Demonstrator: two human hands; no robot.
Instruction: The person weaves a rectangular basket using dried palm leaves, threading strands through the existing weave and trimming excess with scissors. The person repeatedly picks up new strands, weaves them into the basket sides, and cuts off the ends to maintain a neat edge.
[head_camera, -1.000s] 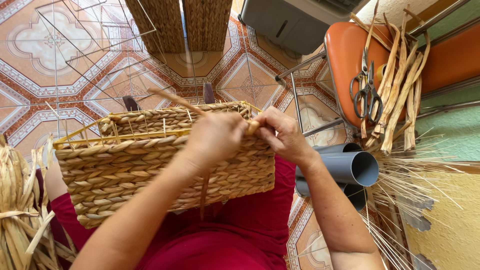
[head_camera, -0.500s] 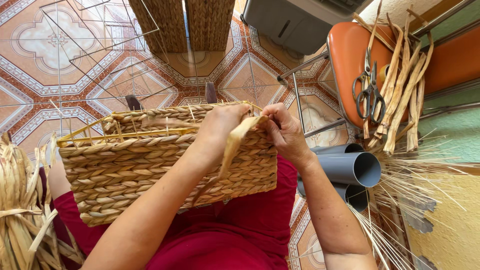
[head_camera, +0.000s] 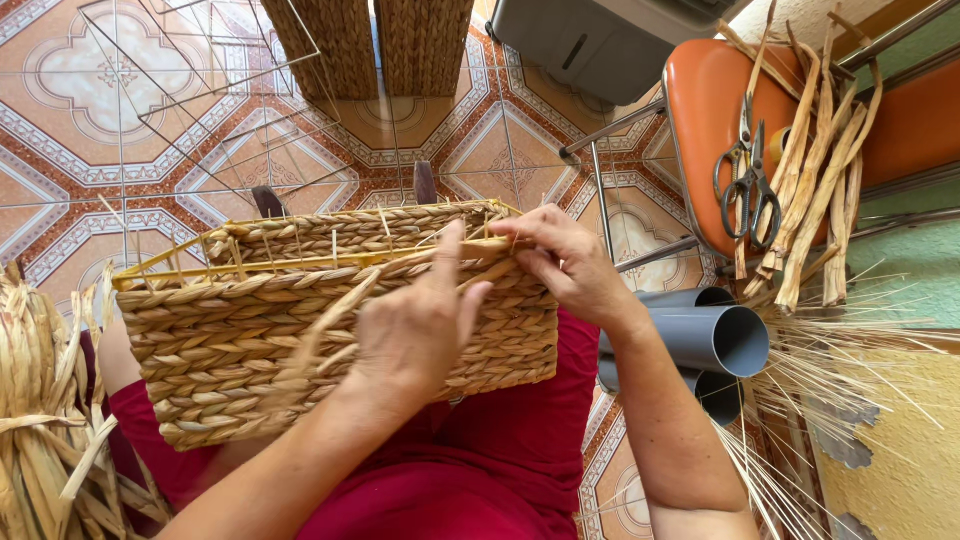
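A rectangular woven straw basket (head_camera: 220, 340) rests on my lap, its rim bound with yellow wire. My left hand (head_camera: 420, 325) lies against the basket's near wall, index finger raised to the rim, and grips a flat straw strand (head_camera: 325, 325) that runs down to the left across the weave. My right hand (head_camera: 565, 265) pinches the same strand at the right end of the rim, fingers closed on the weave there.
A bundle of dried straw (head_camera: 45, 420) lies at my left. Grey plastic pipes (head_camera: 705, 340) and thin reeds sit at my right. An orange chair (head_camera: 710, 110) holds scissors (head_camera: 748, 180) and straw strips. Wire frames (head_camera: 200, 90) and woven panels (head_camera: 380, 45) stand on the tiled floor.
My left hand has dropped from the rim to the basket's near wall, pulling the strand down and to the left. My right hand stays at the rim's right end.
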